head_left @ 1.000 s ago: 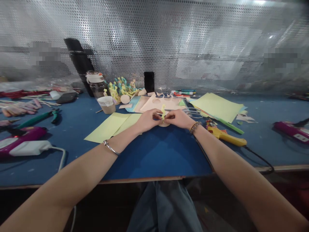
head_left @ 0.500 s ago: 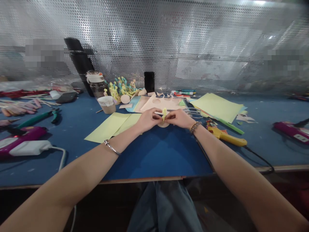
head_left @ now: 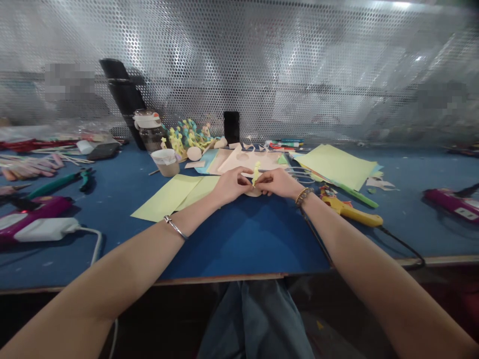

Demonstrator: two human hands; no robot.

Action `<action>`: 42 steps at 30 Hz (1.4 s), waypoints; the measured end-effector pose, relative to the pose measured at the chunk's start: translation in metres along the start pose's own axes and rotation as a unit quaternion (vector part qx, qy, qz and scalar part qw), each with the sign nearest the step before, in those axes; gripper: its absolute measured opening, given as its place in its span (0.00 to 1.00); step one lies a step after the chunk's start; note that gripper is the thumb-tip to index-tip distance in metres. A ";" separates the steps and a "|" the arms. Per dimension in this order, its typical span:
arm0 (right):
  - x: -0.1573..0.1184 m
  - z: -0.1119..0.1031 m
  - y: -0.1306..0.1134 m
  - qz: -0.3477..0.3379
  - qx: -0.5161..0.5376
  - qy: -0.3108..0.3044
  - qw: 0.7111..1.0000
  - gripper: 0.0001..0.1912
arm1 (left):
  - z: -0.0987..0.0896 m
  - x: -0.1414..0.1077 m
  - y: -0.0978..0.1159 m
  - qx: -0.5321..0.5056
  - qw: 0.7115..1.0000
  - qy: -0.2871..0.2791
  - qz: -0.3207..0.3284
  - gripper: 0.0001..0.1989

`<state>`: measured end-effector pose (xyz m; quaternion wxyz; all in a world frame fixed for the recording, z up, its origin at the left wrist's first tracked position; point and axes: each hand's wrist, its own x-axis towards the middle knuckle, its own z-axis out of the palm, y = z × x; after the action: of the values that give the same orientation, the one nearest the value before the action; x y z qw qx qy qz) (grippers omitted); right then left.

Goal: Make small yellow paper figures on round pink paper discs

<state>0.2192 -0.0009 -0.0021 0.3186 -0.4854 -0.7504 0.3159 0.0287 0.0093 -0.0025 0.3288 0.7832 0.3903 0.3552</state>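
Over the last second the change at this blue-topped desk (head_left: 243,239) has been slight. The small yellow paper cut-out (head_left: 256,173) now leans a little toward the right hand, and the two hands have closed in around it. It stands about midway along the desk, back from the front edge, its foot hidden by the fingers and just above a pale round paper disc (head_left: 253,194).

The left hand (head_left: 232,185) and right hand (head_left: 274,182) meet there, fingers curled inward and pinching at the cut-out's base, though exactly which fingertips grip it can't be seen. A thin metal bangle (head_left: 174,227) circles the left wrist, and a beaded bracelet (head_left: 303,196) the right.

Pale yellow-green card sheets (head_left: 168,198) lie under the left forearm's reach, and more (head_left: 337,167) lie beyond the right hand. Steel scissors (head_left: 299,173) sit just past the right fingers, and a yellow glue gun (head_left: 350,213) lies nearer the right edge. Toward the back stand a paper cup (head_left: 165,163) and a curling yellow-and-teal paper model (head_left: 189,134).
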 end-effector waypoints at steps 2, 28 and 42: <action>0.000 -0.001 0.001 0.002 0.000 0.001 1.000 0.07 | 0.000 0.000 0.000 0.004 1.000 0.000 0.000 0.22; 0.000 -0.003 0.000 -0.018 -0.043 0.012 0.999 0.08 | 0.001 0.000 -0.004 -0.003 0.999 -0.035 0.002 0.25; 0.000 -0.002 0.001 -0.027 -0.032 0.004 0.999 0.07 | 0.003 0.000 -0.003 0.008 1.000 -0.020 0.000 0.23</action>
<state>0.2211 -0.0003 -0.0018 0.3141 -0.4758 -0.7719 0.2813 0.0300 0.0104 -0.0060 0.3303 0.7927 0.3866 0.3361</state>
